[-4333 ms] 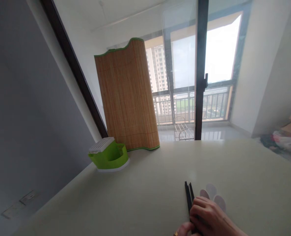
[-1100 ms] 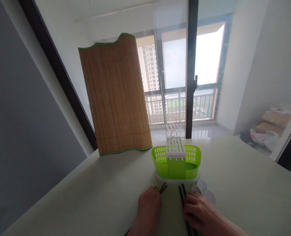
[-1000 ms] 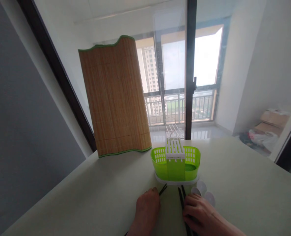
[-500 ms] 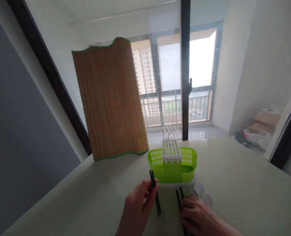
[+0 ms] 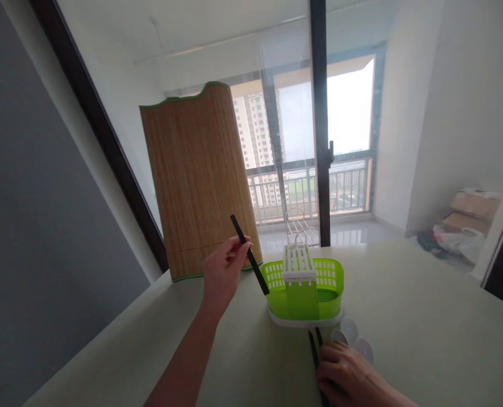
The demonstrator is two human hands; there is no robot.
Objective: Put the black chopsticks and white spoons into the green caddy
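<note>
Black chopsticks [image 5: 257,275] are pinched between the thumb and fingers of my left hand [image 5: 226,265]. They slant down to the right, their lower end by the left side of a green basket [image 5: 272,305] with a white base. Whether one or two are held is hard to see, since they overlap. A slotted white-topped green holder [image 5: 301,294] is at the basket's front. More black chopsticks [image 5: 313,345] lie on the table before the basket, and the curled fingers of my right hand [image 5: 342,367] rest around them. White spoons [image 5: 349,330] lie just past that hand, partly covered by it.
A bamboo mat [image 5: 200,186] with green edging stands upright at the back left of the white table [image 5: 404,316]. Behind the basket is a wire rack [image 5: 302,229]. A dark-framed glass window [image 5: 322,113] borders the table's far side.
My left hand has lifted the chopsticks up and away from the table, tilting them beside the basket. My right hand stays on the other chopsticks. The view has shifted slightly.
</note>
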